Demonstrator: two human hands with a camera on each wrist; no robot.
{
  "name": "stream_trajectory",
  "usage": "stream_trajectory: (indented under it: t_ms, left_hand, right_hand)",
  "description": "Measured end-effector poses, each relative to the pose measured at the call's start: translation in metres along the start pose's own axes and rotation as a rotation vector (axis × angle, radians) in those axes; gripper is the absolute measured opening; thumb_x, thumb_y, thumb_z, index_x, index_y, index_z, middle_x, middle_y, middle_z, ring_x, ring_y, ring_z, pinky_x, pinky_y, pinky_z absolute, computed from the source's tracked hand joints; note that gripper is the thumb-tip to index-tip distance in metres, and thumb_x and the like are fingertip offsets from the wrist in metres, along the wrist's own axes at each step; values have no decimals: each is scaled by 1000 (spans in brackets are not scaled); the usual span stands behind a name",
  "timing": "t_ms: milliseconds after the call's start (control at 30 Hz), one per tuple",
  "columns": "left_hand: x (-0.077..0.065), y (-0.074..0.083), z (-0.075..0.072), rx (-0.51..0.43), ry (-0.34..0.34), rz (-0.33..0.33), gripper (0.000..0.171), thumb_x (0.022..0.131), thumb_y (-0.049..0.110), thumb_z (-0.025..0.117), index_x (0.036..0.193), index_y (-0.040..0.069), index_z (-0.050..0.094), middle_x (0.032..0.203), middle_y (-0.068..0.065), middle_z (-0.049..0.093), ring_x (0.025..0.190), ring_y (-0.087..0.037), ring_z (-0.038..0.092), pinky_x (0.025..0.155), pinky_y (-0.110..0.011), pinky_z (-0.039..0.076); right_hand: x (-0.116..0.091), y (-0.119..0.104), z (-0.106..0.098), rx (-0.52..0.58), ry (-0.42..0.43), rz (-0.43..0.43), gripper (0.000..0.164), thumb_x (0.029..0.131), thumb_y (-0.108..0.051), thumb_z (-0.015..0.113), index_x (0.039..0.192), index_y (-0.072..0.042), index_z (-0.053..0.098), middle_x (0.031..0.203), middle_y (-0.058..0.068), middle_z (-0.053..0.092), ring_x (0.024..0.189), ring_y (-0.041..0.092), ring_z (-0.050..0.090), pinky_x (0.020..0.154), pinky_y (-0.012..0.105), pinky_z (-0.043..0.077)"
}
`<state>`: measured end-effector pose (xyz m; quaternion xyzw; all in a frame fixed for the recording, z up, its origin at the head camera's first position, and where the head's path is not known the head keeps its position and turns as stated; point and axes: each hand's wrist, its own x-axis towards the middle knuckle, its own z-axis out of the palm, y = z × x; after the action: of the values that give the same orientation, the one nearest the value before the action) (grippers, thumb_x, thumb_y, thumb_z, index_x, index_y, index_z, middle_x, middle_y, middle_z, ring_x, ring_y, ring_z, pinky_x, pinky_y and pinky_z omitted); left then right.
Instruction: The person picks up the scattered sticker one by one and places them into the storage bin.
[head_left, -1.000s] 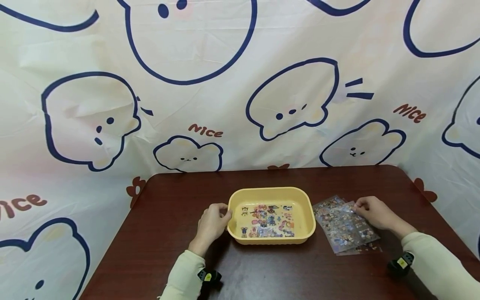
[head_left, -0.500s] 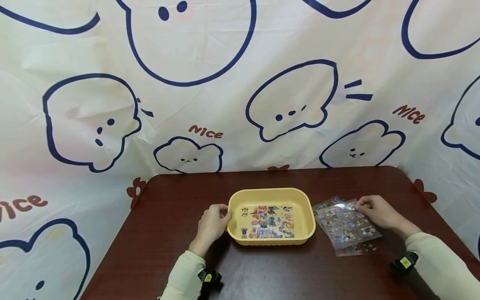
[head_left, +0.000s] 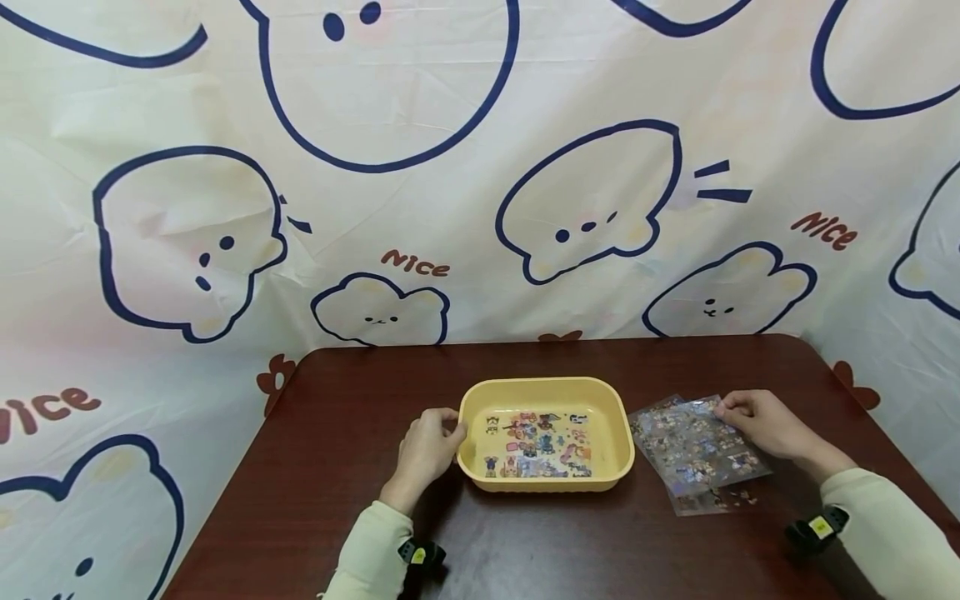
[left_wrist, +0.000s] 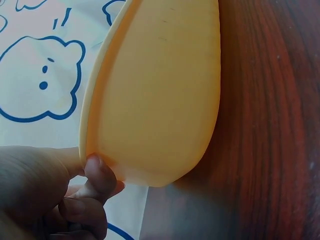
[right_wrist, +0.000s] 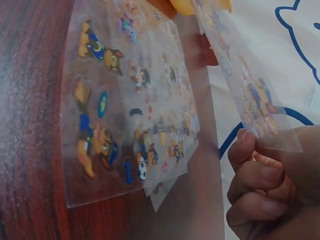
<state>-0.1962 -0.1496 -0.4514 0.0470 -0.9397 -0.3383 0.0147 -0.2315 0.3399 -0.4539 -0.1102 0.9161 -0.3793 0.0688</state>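
A yellow plastic tray [head_left: 546, 483] stands on the table with printed stickers [head_left: 540, 446] over its bottom. My left hand [head_left: 425, 448] grips the tray's left rim; the left wrist view shows thumb and fingers pinching the tray wall [left_wrist: 155, 100]. To the right of the tray lies a small pile of clear sticker sheets [right_wrist: 110, 125] with cartoon dogs on them. With thumb and forefinger, my right hand [head_left: 767, 423] pinches the far right corner of the top sticker sheet [head_left: 693, 446]. In the right wrist view that sheet's pinched end stands raised off the sheets beneath.
Everything rests on a dark reddish-brown wooden table [head_left: 337, 517]. Behind it hangs a white cloth [head_left: 465, 208] printed with blue bear outlines. Each sleeve carries a black wrist camera, the left one [head_left: 422, 552] and the right one [head_left: 817, 529] near the tabletop.
My right hand has shifted slightly to the right, drawing the top sticker sheet with it, so more of the sheets below shows. My left hand and the tray have stayed put.
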Motion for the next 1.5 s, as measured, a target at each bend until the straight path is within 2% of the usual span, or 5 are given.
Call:
stream_trajectory:
  t_ms: [567, 1100, 1500]
  left_hand:
    - [0, 0, 0, -1, -2, 0, 33, 96, 28, 65, 120, 6, 71, 57, 6, 64, 50, -10, 57, 57, -30, 42]
    - [0, 1, 0, 6, 2, -8, 33, 96, 28, 65, 120, 6, 71, 58, 6, 64, 50, -10, 57, 59, -31, 42]
    - [1, 1, 0, 9, -2, -14, 33, 96, 28, 65, 120, 6, 71, 63, 4, 66, 52, -10, 58, 56, -30, 42]
  right_hand:
    - [-3, -6, -8, 21, 2, -7, 29, 107, -22, 51, 104, 3, 65, 57, -10, 35, 48, 4, 33, 46, 28, 36]
    - [-4, -23, -13, 28, 15, -34, 28, 107, -19, 50, 107, 4, 65, 60, -7, 34, 52, 6, 34, 50, 29, 36]
    - [0, -31, -14, 23, 20, -38, 29, 106, -24, 53, 105, 2, 65, 60, -8, 35, 51, 6, 35, 49, 29, 37]
